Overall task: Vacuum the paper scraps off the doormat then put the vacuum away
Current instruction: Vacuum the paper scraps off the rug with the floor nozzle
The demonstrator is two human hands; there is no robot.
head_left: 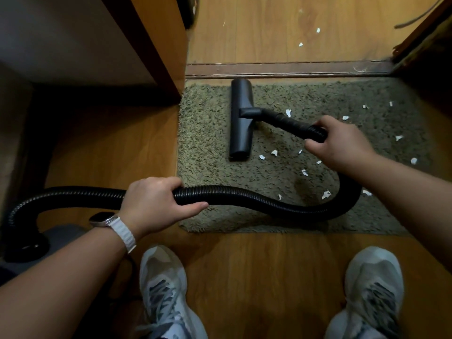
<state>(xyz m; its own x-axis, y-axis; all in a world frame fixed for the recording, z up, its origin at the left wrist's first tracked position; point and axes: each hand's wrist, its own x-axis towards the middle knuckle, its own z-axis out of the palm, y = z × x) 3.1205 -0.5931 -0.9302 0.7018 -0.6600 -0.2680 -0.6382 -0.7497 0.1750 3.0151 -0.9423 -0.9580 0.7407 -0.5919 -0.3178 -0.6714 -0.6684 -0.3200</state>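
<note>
A shaggy olive doormat lies on the wood floor below a door threshold. The black vacuum floor nozzle rests on the mat's left half. My right hand grips the ribbed black hose just behind the nozzle's neck. My left hand grips the hose farther back, at the mat's left edge. The hose loops under my right arm and runs left to the grey vacuum body at the lower left. White paper scraps lie scattered over the mat's middle and right.
A wooden cabinet stands at the upper left, its corner close to the mat. More scraps lie on the floor beyond the threshold. A dark door edge is at the upper right. My two grey sneakers stand below the mat.
</note>
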